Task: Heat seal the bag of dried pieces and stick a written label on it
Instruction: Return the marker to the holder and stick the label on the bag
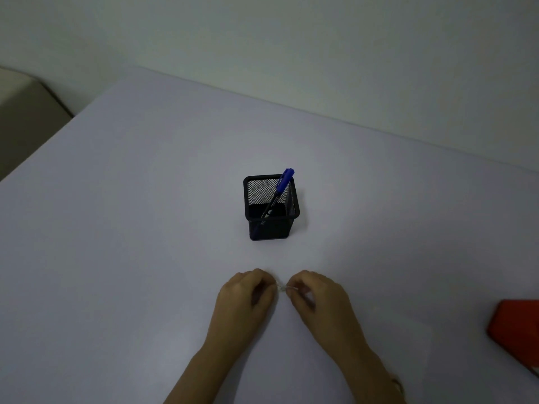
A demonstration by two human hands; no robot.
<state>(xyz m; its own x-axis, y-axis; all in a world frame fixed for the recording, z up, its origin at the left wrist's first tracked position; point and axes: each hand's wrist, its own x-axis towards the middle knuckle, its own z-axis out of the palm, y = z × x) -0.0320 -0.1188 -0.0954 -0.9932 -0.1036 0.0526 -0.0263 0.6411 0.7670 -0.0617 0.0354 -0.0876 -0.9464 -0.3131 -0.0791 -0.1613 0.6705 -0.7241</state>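
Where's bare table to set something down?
Widest: table left of the mesh pen holder, out to its edge. Also bare between holder and red object. Busy only near-centre, where left hand and right hand pinch something small.

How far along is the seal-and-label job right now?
Nothing looks finished: no bag or sealed edge is in view. In hand: the left hand and right hand pinch a small pale item between them, too small to identify. The blue marker sits in the mesh holder, so writing seems still ahead. A red object lies at the right.
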